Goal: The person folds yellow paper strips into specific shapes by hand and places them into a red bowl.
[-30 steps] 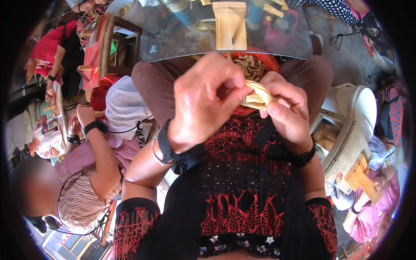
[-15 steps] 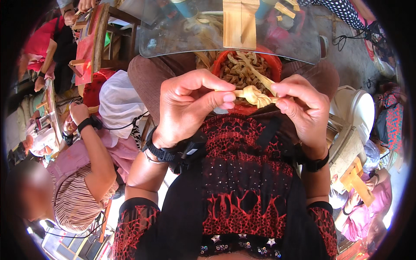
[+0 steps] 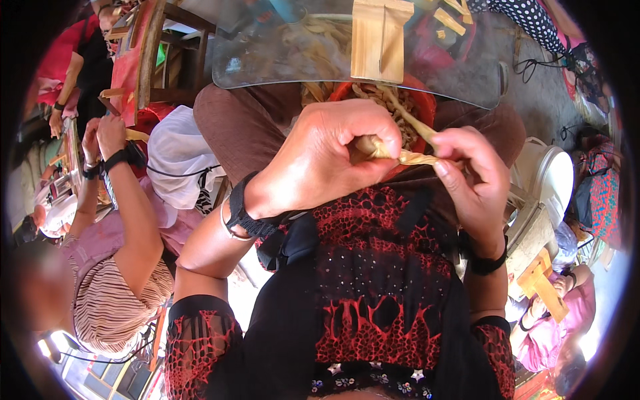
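Note:
A pale yellow, limp strip [image 3: 418,159] with a knot in it stretches between my two hands above my lap. My left hand [image 3: 320,150] is closed around the knotted part, thumb and forefinger pinching the strip where it comes out; most of the knot is hidden in the curled fingers. My right hand [image 3: 472,175] pinches the other end between thumb and fingers. A longer tail [image 3: 410,119] of similar material slants from the right fingertips up over the red basin [image 3: 429,110]. Behind my hands, that basin holds many small yellowish twisted pieces [image 3: 381,99].
Beyond the basin stands a glass-topped table [image 3: 287,75] bearing a wooden block with an upright ridge [image 3: 379,43] and several wood pieces [image 3: 450,21]. A co-worker in a striped top [image 3: 117,293] sits close on my left. A white lidded bucket [image 3: 553,177] is at right.
My left hand has moved right and turned over, closing around the knot that showed between the hands before. My right hand keeps its pinch near the same place.

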A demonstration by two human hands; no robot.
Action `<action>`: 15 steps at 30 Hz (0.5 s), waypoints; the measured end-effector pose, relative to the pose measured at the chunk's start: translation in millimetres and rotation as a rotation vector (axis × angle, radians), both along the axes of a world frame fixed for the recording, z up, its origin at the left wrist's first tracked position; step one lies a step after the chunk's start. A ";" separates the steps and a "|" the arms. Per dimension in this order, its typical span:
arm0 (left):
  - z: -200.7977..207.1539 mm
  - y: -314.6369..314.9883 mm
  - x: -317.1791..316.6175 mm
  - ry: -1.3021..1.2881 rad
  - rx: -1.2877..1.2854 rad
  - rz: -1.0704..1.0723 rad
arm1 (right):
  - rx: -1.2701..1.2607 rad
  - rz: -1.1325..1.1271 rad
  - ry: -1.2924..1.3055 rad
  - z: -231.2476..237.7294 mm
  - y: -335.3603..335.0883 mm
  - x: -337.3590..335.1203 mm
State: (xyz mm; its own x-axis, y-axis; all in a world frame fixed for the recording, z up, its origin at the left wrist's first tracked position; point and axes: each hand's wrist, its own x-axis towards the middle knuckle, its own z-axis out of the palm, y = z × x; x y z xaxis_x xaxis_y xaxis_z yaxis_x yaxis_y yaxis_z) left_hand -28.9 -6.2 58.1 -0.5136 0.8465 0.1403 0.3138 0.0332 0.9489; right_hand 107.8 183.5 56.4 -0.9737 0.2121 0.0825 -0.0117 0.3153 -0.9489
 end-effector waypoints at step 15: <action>-1.4 -15.9 -29.2 0.091 -0.430 -0.053 | 0.169 0.077 -0.046 -11.1 -1.2 -31.6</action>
